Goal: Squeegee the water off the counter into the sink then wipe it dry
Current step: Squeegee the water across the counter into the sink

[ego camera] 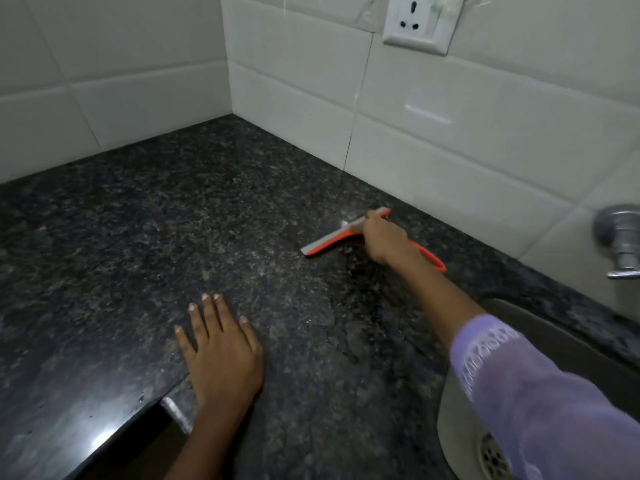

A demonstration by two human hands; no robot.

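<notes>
An orange squeegee (334, 239) with a grey blade lies flat-edged on the dark speckled granite counter (145, 244), close to the back wall. My right hand (384, 240) is closed around its handle, whose orange loop end sticks out behind my wrist. My left hand (221, 351) rests palm down on the counter near the front edge, fingers spread, holding nothing. The steel sink (460, 427) with its drain grate sits at the lower right, partly covered by my lilac sleeve. A faint wet sheen shows on the counter near the blade.
White tiled walls meet in a corner behind the counter. A wall socket (420, 22) sits high on the right wall. A chrome tap (620, 240) juts out at the right edge above the sink. The counter's front edge runs at the lower left.
</notes>
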